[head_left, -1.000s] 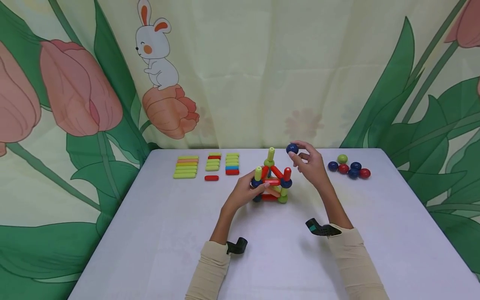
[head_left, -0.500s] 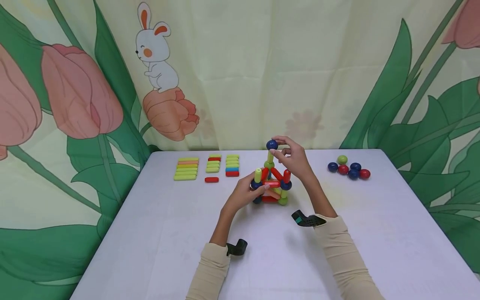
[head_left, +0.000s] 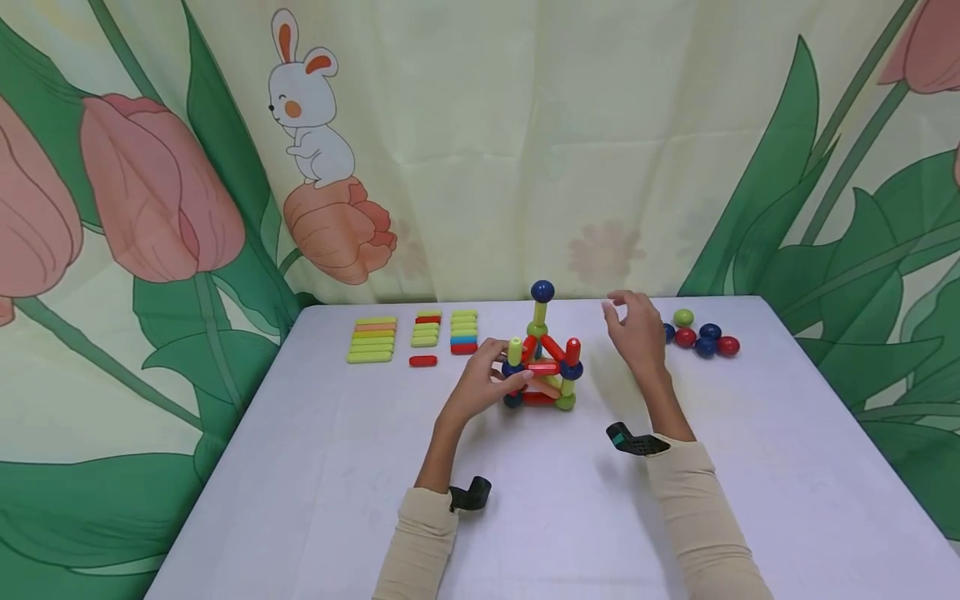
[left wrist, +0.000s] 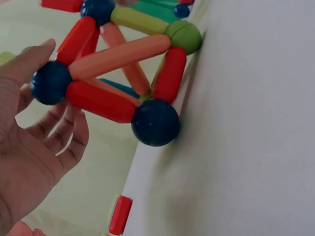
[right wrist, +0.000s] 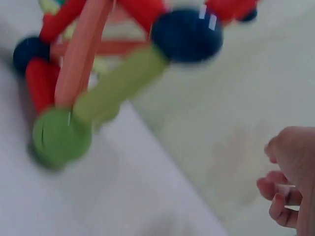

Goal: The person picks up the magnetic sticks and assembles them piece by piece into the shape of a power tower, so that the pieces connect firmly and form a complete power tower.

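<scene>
A toy frame of balls and rods stands on the white table, with blue and green balls joined by red, orange and green rods. A dark blue ball tops its tall rear green rod. Two more short rods, one green and one red, point up from its front blue balls. My left hand holds the frame's left corner, thumb along the front red rod and fingers around the blue ball. My right hand is raised right of the frame, fingers loosely bent, holding nothing.
Loose balls in green, red and blue lie in a cluster at the back right, partly behind my right hand. Rods sit in rows at the back left, with a single red rod in front. A printed curtain hangs behind the table.
My right hand set the dark blue ball on top of the tall rear rod, let go and moved right. My left hand stays at the frame's left corner, its fingers slightly looser.
</scene>
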Demonstrator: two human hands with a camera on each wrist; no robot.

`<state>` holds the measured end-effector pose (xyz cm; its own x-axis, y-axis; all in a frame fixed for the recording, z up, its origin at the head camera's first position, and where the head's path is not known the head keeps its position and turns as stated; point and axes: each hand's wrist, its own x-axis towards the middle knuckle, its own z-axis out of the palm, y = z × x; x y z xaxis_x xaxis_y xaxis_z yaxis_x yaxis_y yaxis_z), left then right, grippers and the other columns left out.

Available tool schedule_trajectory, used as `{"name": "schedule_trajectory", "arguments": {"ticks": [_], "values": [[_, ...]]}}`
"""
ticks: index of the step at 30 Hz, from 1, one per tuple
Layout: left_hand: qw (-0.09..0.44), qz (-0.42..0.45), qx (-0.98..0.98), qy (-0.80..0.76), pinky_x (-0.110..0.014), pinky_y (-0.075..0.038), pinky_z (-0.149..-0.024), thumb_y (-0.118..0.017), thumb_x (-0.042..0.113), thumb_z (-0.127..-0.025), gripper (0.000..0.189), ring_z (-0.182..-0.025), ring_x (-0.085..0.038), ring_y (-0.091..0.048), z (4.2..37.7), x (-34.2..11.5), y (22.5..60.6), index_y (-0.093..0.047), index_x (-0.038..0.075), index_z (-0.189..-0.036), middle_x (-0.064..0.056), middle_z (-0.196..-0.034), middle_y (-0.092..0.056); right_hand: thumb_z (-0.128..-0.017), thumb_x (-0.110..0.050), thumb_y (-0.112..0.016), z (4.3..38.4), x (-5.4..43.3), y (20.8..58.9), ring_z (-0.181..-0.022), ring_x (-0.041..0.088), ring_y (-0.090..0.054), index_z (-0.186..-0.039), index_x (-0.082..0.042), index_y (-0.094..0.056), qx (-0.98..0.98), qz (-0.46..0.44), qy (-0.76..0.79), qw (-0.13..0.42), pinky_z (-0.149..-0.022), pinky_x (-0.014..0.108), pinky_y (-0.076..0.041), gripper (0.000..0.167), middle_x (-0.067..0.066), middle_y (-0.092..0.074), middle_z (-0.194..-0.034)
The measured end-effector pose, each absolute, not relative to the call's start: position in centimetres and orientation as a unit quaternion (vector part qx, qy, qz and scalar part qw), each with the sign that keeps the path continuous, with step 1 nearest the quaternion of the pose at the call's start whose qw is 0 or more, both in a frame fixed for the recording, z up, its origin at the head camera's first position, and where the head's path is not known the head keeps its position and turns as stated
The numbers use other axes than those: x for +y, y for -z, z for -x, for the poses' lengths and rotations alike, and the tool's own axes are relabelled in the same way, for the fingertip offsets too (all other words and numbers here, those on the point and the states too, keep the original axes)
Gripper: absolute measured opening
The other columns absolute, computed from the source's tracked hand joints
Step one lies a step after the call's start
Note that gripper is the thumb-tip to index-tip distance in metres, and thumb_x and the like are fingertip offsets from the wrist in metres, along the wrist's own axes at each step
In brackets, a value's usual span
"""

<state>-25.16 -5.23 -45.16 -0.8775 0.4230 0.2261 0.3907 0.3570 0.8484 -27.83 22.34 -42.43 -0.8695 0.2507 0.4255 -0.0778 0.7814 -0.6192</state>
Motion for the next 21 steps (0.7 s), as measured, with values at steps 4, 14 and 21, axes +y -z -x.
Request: {"name": "schedule_trajectory", "arguments": {"ticks": [4, 14, 21], "values": [[0.007, -0.246, 0.813, -0.528, -0.035, -0.056, -0.084, -0.073, 0.032, -0.087, 0.033, -0.103, -0.02, -0.056, 25.1, -5.6, 45.1, -0.064, 0.009, -0.109, -0.006, -0.11, -0.057, -0.099, -0.023, -0.052, 27.7, 25.4, 45.2, -0.107, 0.05, -0.057, -0.135, -0.003, -0.053, -0.94, 0.117, -0.248, 0.202, -0.086, 0.06, -0.048, 0.041, 0.025, -0.049, -0.137], [0.025, -0.296, 0.781, -0.55, -0.027, -0.054, -0.084, -0.073, 0.026, -0.088, 0.023, -0.094, -0.016, -0.058, 25.3, -6.3, 45.6, -0.066, 0.009, -0.101, -0.007, -0.099, -0.061, -0.098, -0.016, -0.051, 27.5, 28.1, 48.3, -0.098, 0.059, -0.056, -0.139, 0.001, -0.046, -0.956, 0.149, -0.201, 0.151, -0.078, 0.066, -0.048, 0.045, 0.029, -0.038, -0.143], [0.024, -0.228, 0.754, -0.615, -0.025, -0.052, -0.08, -0.059, 0.027, -0.098, 0.027, -0.089, -0.015, -0.059, 25.8, -6.3, 45.8, -0.064, 0.002, -0.108, -0.016, -0.101, -0.064, -0.097, -0.01, -0.053, 27.7, 27.8, 48.5, -0.096, 0.054, -0.059, -0.136, 0.001, -0.05, -0.954, 0.147, -0.2, 0.166, -0.076, 0.061, -0.051, 0.04, 0.031, -0.046, -0.133]]}}
